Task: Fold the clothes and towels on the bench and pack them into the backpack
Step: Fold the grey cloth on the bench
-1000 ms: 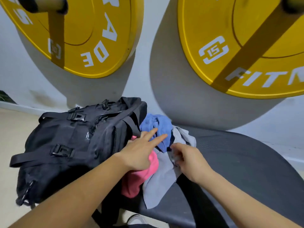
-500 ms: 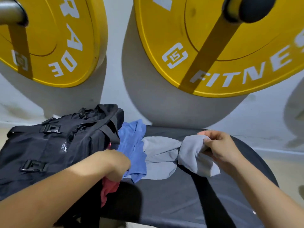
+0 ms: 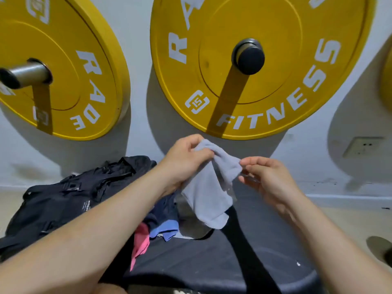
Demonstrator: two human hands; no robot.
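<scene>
bench [image 3: 212,264]: dark padded top, matte, fine grain, rounded front edge; a flat black strap [image 3: 252,257] runs along it

pink cloth [image 3: 141,240]: thin, smooth, crumpled, hanging off the bench's left edge

blue cloth [image 3: 164,229]: soft knit, bunched, touching the pink one, partly shadowed under the left forearm

backpack [image 3: 63,200]: black woven nylon with buckles and webbing straps, slumped on its side at the bench's left, against the pile

grey towel [image 3: 209,194]: fleecy, nubbly, limp; held in the air above the bench between both hands, top edge bunched, lower end dangling in a loose rounded flap that throws a shadow on the pad

left hand [image 3: 184,160]: fingers curled round the towel's upper corner

right hand [image 3: 269,179]: thumb and fingertips pinching the opposite edge, other fingers loosely bent

floor [image 3: 350,219]: beige, smooth, right of the bench

wall [image 3: 140,28]: pale paint, scuffed low down, socket [image 3: 362,146] low on the right

two weight plates [image 3: 275,92]: round, yellow, white lettering, hung on metal pegs above the bench
</scene>
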